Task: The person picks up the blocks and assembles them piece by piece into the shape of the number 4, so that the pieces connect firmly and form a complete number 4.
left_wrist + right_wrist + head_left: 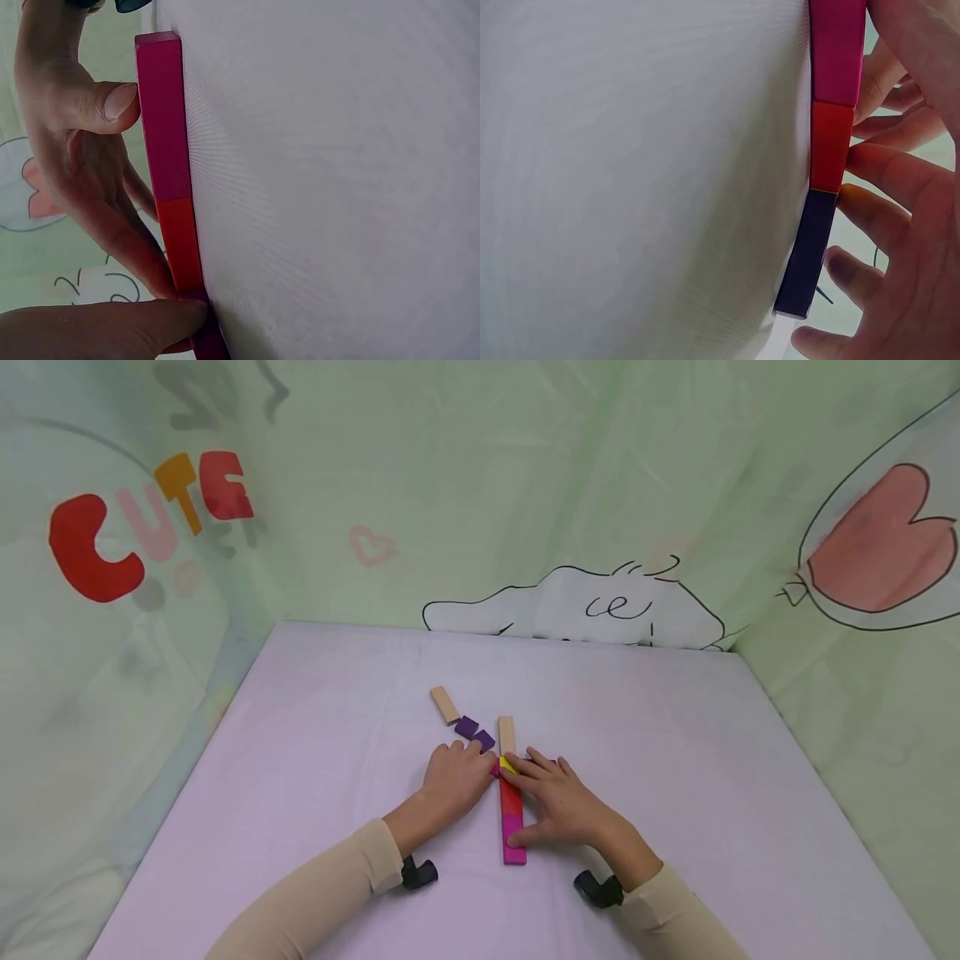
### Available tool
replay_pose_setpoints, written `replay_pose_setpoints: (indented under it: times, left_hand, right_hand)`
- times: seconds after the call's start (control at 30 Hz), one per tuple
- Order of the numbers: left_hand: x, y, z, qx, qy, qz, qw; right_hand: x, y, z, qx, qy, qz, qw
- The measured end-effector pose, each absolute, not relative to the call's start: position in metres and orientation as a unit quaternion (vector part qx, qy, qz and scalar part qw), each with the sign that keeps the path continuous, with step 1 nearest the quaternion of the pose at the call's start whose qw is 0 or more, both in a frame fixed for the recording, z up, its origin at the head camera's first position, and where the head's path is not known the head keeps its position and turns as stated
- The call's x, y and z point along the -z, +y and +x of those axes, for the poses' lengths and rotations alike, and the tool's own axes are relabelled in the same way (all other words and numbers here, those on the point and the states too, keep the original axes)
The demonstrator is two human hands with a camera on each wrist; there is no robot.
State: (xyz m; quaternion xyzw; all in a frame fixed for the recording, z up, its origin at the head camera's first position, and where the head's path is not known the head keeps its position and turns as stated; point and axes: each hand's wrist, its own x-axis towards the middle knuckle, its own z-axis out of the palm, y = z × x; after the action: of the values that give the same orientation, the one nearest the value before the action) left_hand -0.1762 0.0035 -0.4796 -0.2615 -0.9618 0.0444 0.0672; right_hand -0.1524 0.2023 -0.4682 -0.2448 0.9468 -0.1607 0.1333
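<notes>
A row of wooden blocks runs away from the near side of the table: a magenta block (514, 853), a red block (512, 799), a small yellow block (506, 765) and a plain wood block (507, 735). My left hand (456, 778), its fingers bent, pinches a small dark magenta block (495, 769) at the row's left side. My right hand (561, 802) lies spread over the row; its thumb touches the magenta block and its fingertips the yellow one. A dark purple block (807, 255) extends on the row's right, largely hidden by that hand in the head view.
Two small purple blocks (467, 727) and another plain wood block (444, 704) lie in a slanting line beyond my left hand. A pale cloth covers the table (337, 693). Printed curtains (480, 485) enclose it at the back and sides.
</notes>
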Motion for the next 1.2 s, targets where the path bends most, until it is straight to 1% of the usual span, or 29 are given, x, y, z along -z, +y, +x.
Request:
replay_pose_setpoints:
  times: [0.27,0.7,1.0,1.2]
  left_hand:
    - [0.480,0.002,-0.177,-0.045,-0.962,-0.263,0.065]
    - [0.478,-0.005,-0.177,-0.004,-0.967,-0.249,0.054]
    - [0.476,-0.015,-0.179,0.034,-0.966,-0.247,0.067]
    - [0.474,-0.019,-0.181,0.048,-0.964,-0.248,0.086]
  right_hand:
    - [0.468,0.202,-0.152,0.162,0.947,-0.245,0.132]
    - [0.470,0.203,-0.153,0.164,0.946,-0.246,0.131]
    - [0.469,0.203,-0.153,0.158,0.948,-0.243,0.132]
    - [0.470,0.202,-0.153,0.159,0.948,-0.240,0.136]
